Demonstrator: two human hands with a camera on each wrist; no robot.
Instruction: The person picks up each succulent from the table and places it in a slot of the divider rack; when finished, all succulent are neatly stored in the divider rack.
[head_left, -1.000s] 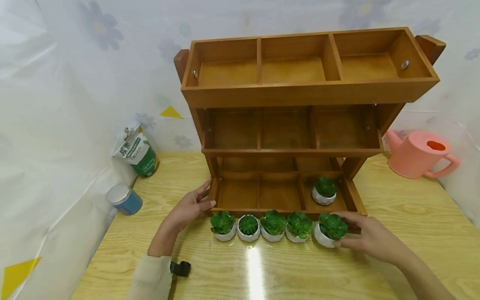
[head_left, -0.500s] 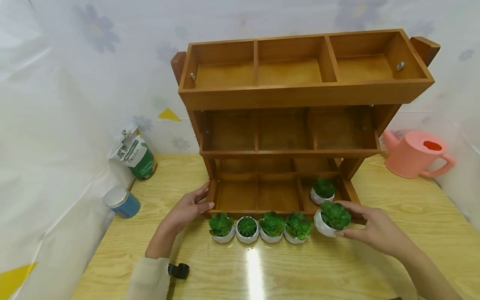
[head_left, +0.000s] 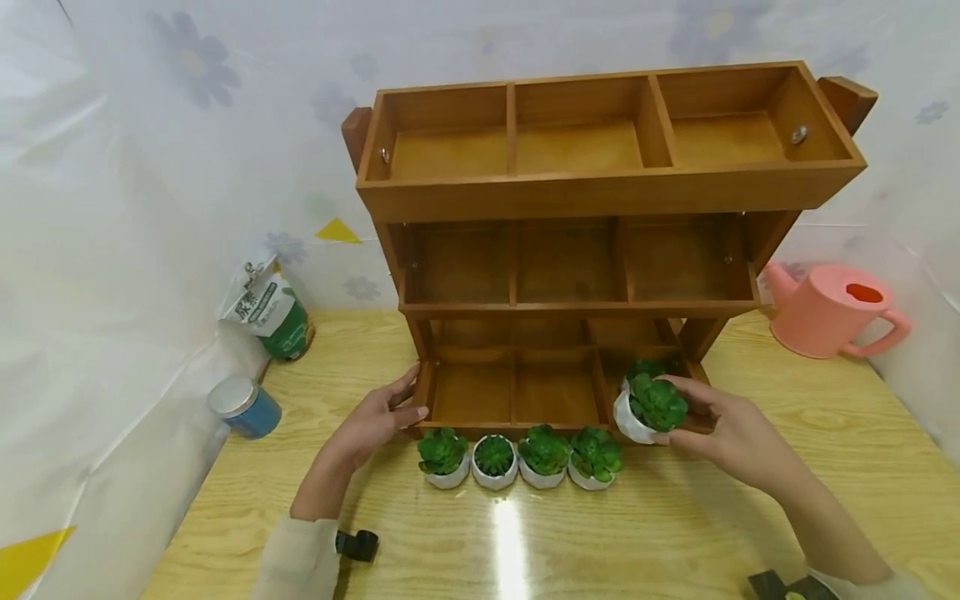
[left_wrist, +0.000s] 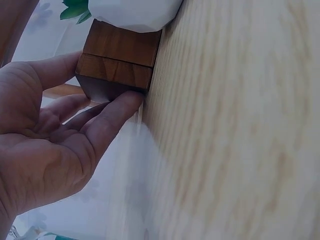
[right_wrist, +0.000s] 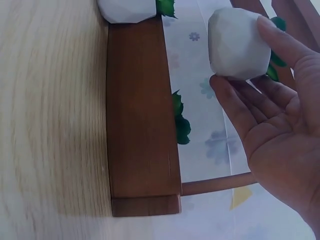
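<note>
My right hand [head_left: 731, 437] holds a potted succulent [head_left: 658, 403] by its white faceted pot, thumb on one side and fingers on the other. In the right wrist view this white pot [right_wrist: 237, 45] is raised above the front board of the wooden plant shelf [right_wrist: 142, 110]. Partly hidden behind it, another succulent [head_left: 647, 366] sits in the bottom tier's right compartment. My left hand [head_left: 375, 425] grips the lower left end of the wooden shelf [head_left: 465, 429]; the left wrist view shows thumb and fingers around that wooden corner [left_wrist: 117, 65].
Several potted succulents [head_left: 543, 450] stand in a row along the shelf's front. A blue jar [head_left: 251, 408] and a green-white pouch [head_left: 277, 312] are on the left. At the right stands a pink watering can [head_left: 828, 312]. Two upper tiers overhang the bottom one.
My right hand has lifted the succulent from the right end of the row and carried it up, over the bottom tier's front edge. My left hand has stayed on the shelf.
</note>
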